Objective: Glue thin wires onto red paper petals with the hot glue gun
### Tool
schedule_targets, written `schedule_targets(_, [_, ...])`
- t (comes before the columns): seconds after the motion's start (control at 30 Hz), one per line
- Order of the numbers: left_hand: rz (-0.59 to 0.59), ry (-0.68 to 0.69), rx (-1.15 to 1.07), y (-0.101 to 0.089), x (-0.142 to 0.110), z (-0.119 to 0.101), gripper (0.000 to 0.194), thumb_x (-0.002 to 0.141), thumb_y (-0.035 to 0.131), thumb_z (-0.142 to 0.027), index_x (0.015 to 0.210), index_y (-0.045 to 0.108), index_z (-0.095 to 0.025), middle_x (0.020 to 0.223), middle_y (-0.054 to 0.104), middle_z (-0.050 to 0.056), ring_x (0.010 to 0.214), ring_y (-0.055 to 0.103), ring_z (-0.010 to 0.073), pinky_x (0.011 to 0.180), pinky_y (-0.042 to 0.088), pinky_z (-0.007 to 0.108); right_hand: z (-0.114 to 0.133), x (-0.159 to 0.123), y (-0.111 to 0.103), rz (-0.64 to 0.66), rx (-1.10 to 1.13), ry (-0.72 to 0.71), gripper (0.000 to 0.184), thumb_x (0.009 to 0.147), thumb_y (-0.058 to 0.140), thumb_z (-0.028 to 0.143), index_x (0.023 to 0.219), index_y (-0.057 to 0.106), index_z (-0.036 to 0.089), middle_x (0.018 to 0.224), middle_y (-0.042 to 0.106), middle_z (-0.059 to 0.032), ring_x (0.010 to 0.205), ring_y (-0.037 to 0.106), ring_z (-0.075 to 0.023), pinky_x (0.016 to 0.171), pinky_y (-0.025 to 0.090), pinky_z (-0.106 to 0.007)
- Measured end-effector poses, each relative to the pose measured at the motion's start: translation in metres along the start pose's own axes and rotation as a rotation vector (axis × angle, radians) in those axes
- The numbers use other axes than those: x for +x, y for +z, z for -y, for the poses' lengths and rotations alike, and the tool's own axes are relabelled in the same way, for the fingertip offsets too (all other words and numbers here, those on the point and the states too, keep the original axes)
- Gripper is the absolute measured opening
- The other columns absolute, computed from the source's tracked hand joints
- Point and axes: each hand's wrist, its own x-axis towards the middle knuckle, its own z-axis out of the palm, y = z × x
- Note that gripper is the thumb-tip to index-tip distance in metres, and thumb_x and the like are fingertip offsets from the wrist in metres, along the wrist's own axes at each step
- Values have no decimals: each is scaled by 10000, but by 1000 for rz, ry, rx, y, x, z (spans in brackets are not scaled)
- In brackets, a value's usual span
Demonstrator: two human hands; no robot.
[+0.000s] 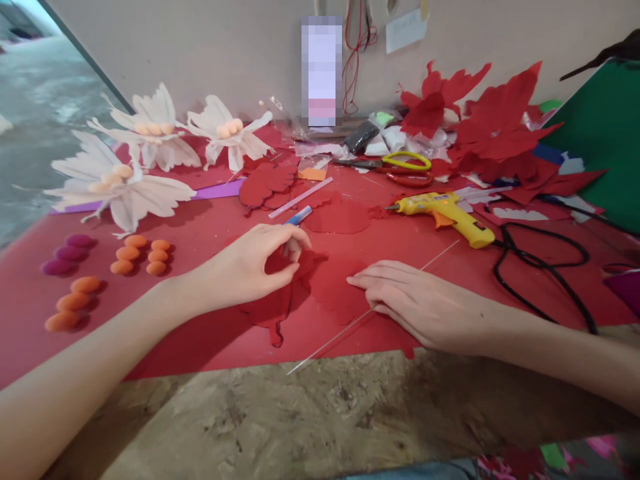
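So the red cut-out is lying in front and left of the yellow glue gun, right hand at its edge, fingers close together, can't tell if gripping. Left hand, further left of the gun, is loosely curled, can't tell if pinching. Thin pale wire passes under the right hand.

Cut-outs and sheet are red, the glue gun yellow, 3 flowers whitish, 9 balls orange, 3 balls magenta.
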Motion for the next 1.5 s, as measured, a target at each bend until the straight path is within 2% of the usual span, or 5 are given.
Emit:
schedule_targets(0.3, [49,7,71,5,1,0,221,758,521,-383,855,511,-186,773,587,11,757,538,166,830,397,342,-2,4,-1,20,-5,15,299,906,311,119,868,605,75,999,666,-152,926,621,-211,809,525,-373])
schedule_targets(0.4, [77,39,114,6,1,1,137,772,482,-303,842,495,-186,778,588,10,749,539,159,859,376,361,-2,2,2,49,12,21,269,900,335,116,866,601,92,1083,639,-156,1002,597,-213,838,516,-376])
schedule_targets(0.8, [7,-34,-12,2,0,0,124,758,419,-223,859,480,-183,794,608,12,664,563,124,651,445,246,-9,17,15,47,80,34,207,895,380,136,864,576,81,1091,623,-173,1025,582,-230,863,500,-385])
schedule_targets(1.33, [-123,-59,-86,-7,1,6,122,764,414,-261,848,459,-185,812,581,18,665,582,125,656,463,258,-12,30,13,157,-65,-58,264,891,357,108,1000,595,85,1146,617,-127,1004,577,-229,795,483,-382])
schedule_targets(1.5, [-113,-78,-215,-8,1,2,120,835,393,-266,874,475,-189,650,545,-27,593,546,110,606,442,243,-12,34,16,110,-51,-24,273,890,362,110,1029,587,43,1059,645,-155,954,590,-212,780,481,-351])
